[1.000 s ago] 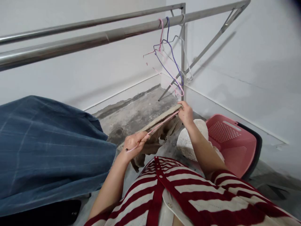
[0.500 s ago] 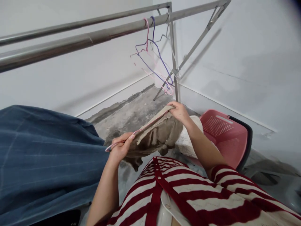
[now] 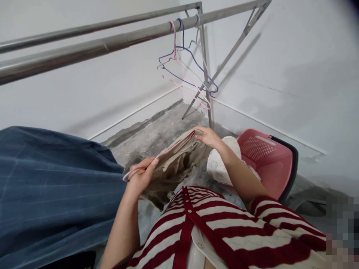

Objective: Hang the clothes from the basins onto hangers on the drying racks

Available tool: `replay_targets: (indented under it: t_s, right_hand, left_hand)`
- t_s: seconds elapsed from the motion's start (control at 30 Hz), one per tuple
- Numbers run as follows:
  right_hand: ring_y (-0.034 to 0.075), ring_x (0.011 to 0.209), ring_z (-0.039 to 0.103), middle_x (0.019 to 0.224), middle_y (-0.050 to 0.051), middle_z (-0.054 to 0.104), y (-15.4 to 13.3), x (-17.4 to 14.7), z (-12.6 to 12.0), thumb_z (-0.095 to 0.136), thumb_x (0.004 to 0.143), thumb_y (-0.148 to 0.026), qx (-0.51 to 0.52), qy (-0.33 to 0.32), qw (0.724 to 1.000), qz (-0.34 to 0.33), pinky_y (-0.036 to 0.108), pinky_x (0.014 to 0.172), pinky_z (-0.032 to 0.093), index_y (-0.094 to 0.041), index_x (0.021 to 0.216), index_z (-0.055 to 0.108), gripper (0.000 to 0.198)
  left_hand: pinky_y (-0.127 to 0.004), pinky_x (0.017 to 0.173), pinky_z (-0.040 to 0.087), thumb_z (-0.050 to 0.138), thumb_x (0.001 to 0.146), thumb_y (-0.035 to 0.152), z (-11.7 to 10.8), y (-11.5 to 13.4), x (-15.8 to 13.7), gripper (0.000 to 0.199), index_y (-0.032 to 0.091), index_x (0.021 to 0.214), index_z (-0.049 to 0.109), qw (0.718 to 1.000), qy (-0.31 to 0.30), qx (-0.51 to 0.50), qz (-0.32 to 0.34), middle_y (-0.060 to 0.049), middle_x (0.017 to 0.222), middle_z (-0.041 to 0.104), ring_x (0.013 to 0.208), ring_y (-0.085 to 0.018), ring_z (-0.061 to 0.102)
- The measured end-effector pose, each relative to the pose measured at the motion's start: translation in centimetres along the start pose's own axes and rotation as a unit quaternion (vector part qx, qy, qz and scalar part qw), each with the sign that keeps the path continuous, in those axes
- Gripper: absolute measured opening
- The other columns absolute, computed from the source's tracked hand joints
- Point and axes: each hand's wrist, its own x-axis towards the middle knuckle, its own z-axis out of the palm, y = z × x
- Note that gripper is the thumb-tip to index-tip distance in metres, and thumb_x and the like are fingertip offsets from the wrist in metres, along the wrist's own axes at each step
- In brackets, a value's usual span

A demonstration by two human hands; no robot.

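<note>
in the head view, the left hand (image 3: 141,175) has its fingers curled round a slim pink hanger (image 3: 171,150), thumb laid along it and pointing toward the other hand; the hanger's hook (image 3: 125,177) sticks out on the wrist side of those fingers. a tan cloth (image 3: 182,164), creased and dark in patches, lies along the hanger and sags below it, filling the space between the two sets of fingers. the right hand (image 3: 208,136) is at the cloth's far end, its fingers and thumb pinching the edge there; whether they also press on the hanger's tip, i cannot tell. just left of the left fingers, and coming near them, spreads a large blue cloth (image 3: 56,190). beyond and above both hands runs a metal rack (image 3: 84,50); from its bar, above the right fingers and well apart from them, hang a second pink hanger (image 3: 175,37), a purple hanger (image 3: 183,36) and a pale hanger (image 3: 204,56). to the right of the right fingers sits a white bundle (image 3: 220,168), partly hidden by the forearm, and farther right a pink basket (image 3: 269,168) tilts beside the wall (image 3: 280,67). nearer the body than the fingers is the person's red-and-white striped top (image 3: 218,228).
</note>
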Motion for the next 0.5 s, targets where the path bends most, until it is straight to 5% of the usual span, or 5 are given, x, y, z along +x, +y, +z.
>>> replay_targets:
  t_s: [0.13,0.27,0.37,0.43,0.5]
  right_hand:
    - [0.016,0.084,0.063,0.086,0.000,0.070,-0.2,-0.8,-0.5,0.051,0.065,-0.010,0.017,0.013,0.998,0.058,0.027,0.080,0.046,-0.019,0.086,0.070,0.029]
    - [0.013,0.069,0.060,0.074,-0.002,0.068,-0.8,-0.9,-0.6,0.051,0.065,-0.013,0.085,0.015,0.992,0.093,0.022,0.065,0.045,-0.018,0.084,0.069,0.027]
    - [0.013,0.067,0.058,0.070,-0.001,0.066,-1.0,-0.7,-1.0,0.053,0.070,-0.021,0.099,0.037,0.991,0.081,0.022,0.062,0.043,-0.017,0.078,0.067,0.017]
    - [0.013,0.067,0.056,0.070,-0.002,0.064,-1.0,-0.9,-0.6,0.054,0.072,-0.026,0.077,0.036,0.994,0.072,0.021,0.062,0.042,-0.017,0.078,0.066,0.016]
    - [0.012,0.068,0.055,0.072,-0.001,0.063,-1.0,-1.9,0.8,0.054,0.073,-0.024,0.048,-0.042,0.997,0.050,0.021,0.062,0.040,-0.016,0.079,0.064,0.014]
  left_hand:
    - [-0.029,0.076,0.052,0.058,0.081,0.043,-2.2,-0.8,-0.3,0.030,0.019,0.087,0.074,0.996,-0.084,-0.030,0.005,-0.005,0.090,0.074,0.086,-0.022,0.067]
    - [-0.025,0.053,0.048,0.066,0.075,0.039,-3.2,-1.1,-0.4,0.023,0.018,0.079,0.074,0.992,-0.068,-0.106,-0.004,-0.004,0.067,0.070,0.062,-0.017,0.063]
    - [-0.020,0.036,0.030,0.068,0.075,0.040,-2.9,-0.9,0.1,0.025,0.015,0.075,0.070,0.957,0.048,-0.286,0.026,0.005,0.040,0.047,0.035,-0.007,0.038]
    - [-0.018,0.033,0.023,0.069,0.075,0.042,-2.4,-0.1,0.7,0.026,0.016,0.075,0.065,0.896,0.157,-0.407,0.077,0.009,0.037,0.037,0.032,-0.004,0.028]
    - [-0.018,0.031,0.019,0.071,0.073,0.044,-2.0,1.5,1.4,0.027,0.018,0.075,0.063,0.846,0.221,-0.470,0.116,0.010,0.039,0.036,0.032,-0.004,0.025]
